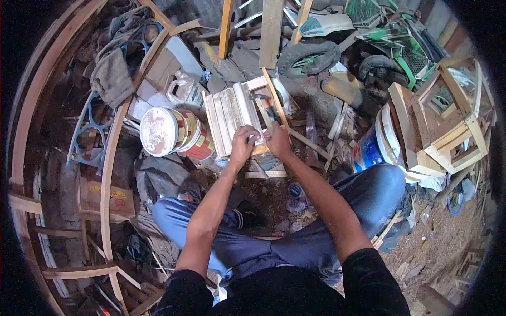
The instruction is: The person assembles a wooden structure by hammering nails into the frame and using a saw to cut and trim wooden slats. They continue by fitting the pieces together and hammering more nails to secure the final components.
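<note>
A small wooden frame with slats [224,116] across its left side stands in front of me, above the ground between my knees. My left hand [244,143] is closed at the near end of the slats, fingers curled inward. Close beside it, my right hand [278,141] is also closed, its fingertips almost meeting the left ones. What the fingers pinch is too small to make out. A hammer [259,97] overlaps the frame's right part, its handle running down toward my right hand.
Paint buckets [159,130] stand at the left, beside a clear plastic jug [182,88]. On the right, a wooden stool-like frame [448,124] leans over a blue and white bucket [369,147]. A tyre [310,57] and green bike parts lie behind. Long curved timbers [108,210] rise at left.
</note>
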{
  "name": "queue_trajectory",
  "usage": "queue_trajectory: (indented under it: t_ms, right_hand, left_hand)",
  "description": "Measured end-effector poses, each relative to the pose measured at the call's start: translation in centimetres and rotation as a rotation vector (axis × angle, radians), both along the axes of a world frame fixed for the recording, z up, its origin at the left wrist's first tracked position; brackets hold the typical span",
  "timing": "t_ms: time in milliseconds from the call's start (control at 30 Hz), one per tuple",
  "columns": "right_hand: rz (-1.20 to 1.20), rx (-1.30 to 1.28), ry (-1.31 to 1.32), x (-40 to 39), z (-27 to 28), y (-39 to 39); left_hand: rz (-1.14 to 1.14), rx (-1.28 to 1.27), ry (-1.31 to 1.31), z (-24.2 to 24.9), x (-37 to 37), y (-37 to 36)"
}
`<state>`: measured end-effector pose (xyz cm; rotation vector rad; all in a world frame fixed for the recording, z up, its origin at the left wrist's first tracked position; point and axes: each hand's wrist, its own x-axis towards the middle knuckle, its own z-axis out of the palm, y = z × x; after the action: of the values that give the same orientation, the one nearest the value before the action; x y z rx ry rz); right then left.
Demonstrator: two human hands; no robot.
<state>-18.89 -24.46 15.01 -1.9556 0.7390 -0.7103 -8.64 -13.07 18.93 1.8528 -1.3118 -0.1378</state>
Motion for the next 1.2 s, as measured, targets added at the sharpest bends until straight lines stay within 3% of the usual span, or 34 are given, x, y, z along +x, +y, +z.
queue_trajectory:
  t_ms: [133,467,633,733,833,967,1067,1200]
  right_hand:
    - [0.005,-0.044,-0.004,-0.4,0.7,0.1]
    - [0.067,-0.025,-0.077,-0.5,-0.5,-0.2]
    - [0.083,-0.109,-0.064,-1.1,0.0,0.1]
    - [0.067,-0.096,0.014,-2.1,2.2,0.7]
    - [0.053,-0.095,0.059,-2.1,2.5,0.7]
    - [0.045,-0.048,0.046,-2.0,2.4,0.8]
    - [0.026,-0.092,0.093,-2.0,2.2,0.6]
    - [0.055,-0.065,-0.004,-2.2,2.7,0.7]
  left_hand:
    - [0.119,-0.088,-0.041,0.1,-2.0,-0.2]
    - [0.105,-0.123,-0.274,-0.5,-2.6,0.1]
    - [0.113,-0.096,-0.25,-0.5,-2.6,0.3]
    - [0.112,-0.068,-0.19,-0.3,-2.6,0.1]
    - [0.274,-0.236,0.127,-0.8,-2.4,-0.3]
    - [0.333,-0.251,0.394,-0.3,-2.1,-0.2]
    - [0.304,-0.174,0.52,1.1,-2.7,0.0]
    - [0.281,-0.17,0.516,-0.7,-2.3,0.1]
